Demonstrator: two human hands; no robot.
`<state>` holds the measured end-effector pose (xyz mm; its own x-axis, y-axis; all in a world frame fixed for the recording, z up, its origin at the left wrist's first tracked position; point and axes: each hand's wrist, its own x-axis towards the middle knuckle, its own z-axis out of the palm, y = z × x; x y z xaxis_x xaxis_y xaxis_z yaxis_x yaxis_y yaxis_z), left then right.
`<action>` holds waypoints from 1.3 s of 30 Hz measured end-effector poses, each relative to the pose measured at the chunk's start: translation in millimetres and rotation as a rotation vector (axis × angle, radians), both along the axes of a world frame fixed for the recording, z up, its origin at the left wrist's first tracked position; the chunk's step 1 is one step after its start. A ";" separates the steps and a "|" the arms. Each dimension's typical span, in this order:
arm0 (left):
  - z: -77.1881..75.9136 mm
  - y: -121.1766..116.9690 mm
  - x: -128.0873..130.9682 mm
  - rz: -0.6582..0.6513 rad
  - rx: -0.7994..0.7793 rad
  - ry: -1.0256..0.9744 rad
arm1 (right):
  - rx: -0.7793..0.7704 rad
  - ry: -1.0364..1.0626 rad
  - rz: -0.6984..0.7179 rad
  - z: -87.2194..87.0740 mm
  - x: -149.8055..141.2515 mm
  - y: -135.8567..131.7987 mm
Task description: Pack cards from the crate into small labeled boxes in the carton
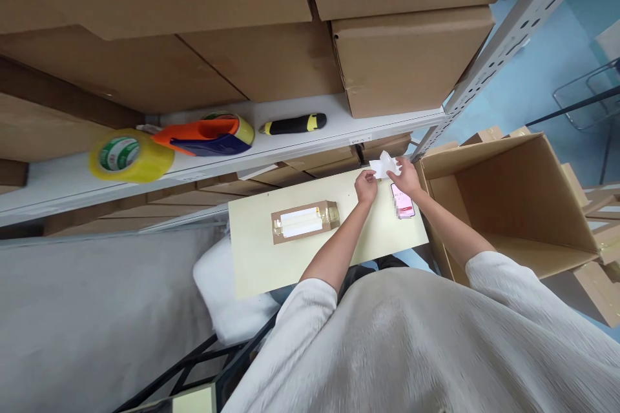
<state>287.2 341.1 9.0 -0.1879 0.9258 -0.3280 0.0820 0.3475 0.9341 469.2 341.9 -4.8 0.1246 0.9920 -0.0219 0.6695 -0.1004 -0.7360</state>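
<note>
Between my two hands, over the far right part of the pale yellow table (252, 264), is a creased piece of white paper (384, 165). My left hand (366, 186) pinches its left edge. On its right side my right hand (405, 175) has its fingers closed on the same paper. Just below the hands lies a phone (403, 201) with a lit pink screen, partly blurred. Left of my left forearm, a small flat cardboard package (306, 222) rests on the table, with a white label on top and clear tape round its ends.
A white metal shelf (285, 145) runs above the table, bearing large cardboard boxes (411, 58), a yellow tape roll (130, 155), an orange and blue tape dispenser (206, 134) and a black and yellow utility knife (293, 124). A big open carton (513, 200) stands at right.
</note>
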 end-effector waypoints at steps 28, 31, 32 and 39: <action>0.8 -0.1 -30.4 0.157 0.024 0.059 | 0.006 -0.138 -0.038 -14.9 36.9 1.4; 7.9 -4.0 -33.4 0.153 0.019 0.048 | 0.018 -0.118 0.027 -8.0 24.5 -4.3; 10.7 -5.8 -35.2 0.152 0.012 0.047 | 0.008 -0.105 0.036 -5.8 19.7 -6.1; 36.9 -24.8 -61.2 0.165 0.028 0.038 | -0.044 0.103 0.242 11.3 -27.8 -26.2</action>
<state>226.0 316.3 45.9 -0.3499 0.8899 -0.2928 0.0611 0.3335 0.9408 441.4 315.7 6.5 -0.1214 0.9904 -0.0659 0.5997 0.0203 -0.8000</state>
